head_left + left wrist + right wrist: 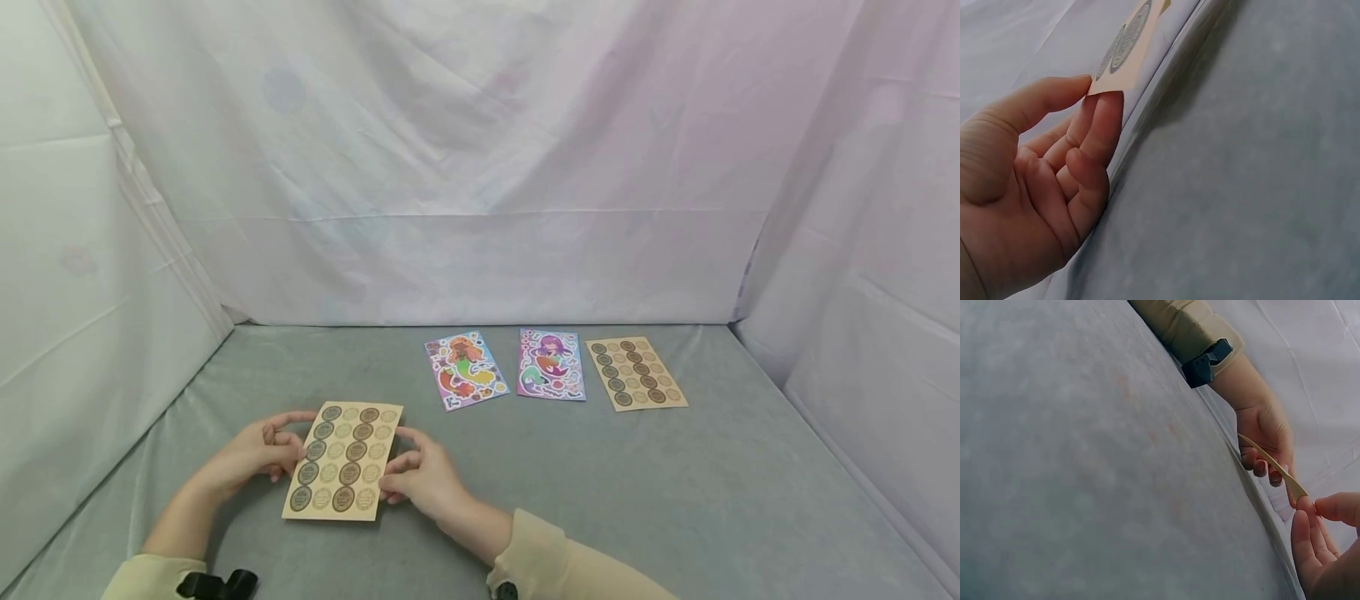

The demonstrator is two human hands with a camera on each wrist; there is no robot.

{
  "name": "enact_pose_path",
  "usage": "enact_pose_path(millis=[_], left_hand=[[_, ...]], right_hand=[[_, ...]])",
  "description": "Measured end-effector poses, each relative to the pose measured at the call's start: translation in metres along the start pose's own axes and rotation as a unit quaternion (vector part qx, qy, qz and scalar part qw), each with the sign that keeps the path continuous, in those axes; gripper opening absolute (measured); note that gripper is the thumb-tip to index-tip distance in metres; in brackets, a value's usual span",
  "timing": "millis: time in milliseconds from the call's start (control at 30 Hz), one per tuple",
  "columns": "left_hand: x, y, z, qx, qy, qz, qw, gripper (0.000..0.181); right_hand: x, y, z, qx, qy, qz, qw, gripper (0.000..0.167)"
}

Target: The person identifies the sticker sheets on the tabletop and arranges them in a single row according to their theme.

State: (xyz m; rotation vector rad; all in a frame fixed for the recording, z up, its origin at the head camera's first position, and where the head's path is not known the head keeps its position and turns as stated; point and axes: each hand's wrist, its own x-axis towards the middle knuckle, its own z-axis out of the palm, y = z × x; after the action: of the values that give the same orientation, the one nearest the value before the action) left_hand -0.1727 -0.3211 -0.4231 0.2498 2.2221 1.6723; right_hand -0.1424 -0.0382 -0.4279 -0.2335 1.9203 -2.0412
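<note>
Between both hands is a tan sticker sheet (343, 462) printed with rows of round seals, alternating dark and pale. My left hand (258, 454) pinches its left edge, thumb on the front and fingers behind. At the opposite edge my right hand (427, 477) pinches the sheet the same way. Seen in the left wrist view, a corner of the sticker sheet (1119, 72) sits between thumb and fingertips of the left hand (1047, 169). Nearly edge-on in the right wrist view, the sticker sheet (1275, 464) looks slightly bent and raised off the cloth, held by the right hand (1329, 540).
Farther back on the grey cloth (570, 492) lie a mermaid sticker sheet with a green tail (467, 371), a purple-haired mermaid sticker sheet (551, 365) and another tan seal sheet (636, 373). White curtains (480, 167) enclose the back and sides.
</note>
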Motion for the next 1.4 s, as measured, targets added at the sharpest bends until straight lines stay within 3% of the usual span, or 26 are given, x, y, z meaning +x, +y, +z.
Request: enact_pose_path(millis=[333, 700, 1400], left_hand=[[-0.006, 0.000, -0.007, 0.017, -0.041, -0.013, 0.9989, 0.070], [-0.009, 0.000, -0.011, 0.044, -0.064, -0.009, 0.9969, 0.069], [-0.012, 0.000, -0.012, 0.069, -0.047, -0.038, 0.9957, 0.071]], right_hand=[[-0.003, 0.003, 0.005, -0.010, 0.002, 0.022, 0.9997, 0.072], [-0.004, 0.008, 0.010, -0.015, 0.004, 0.028, 0.9995, 0.072], [-0.002, 0.008, 0.018, -0.015, 0.001, 0.056, 0.9983, 0.072]])
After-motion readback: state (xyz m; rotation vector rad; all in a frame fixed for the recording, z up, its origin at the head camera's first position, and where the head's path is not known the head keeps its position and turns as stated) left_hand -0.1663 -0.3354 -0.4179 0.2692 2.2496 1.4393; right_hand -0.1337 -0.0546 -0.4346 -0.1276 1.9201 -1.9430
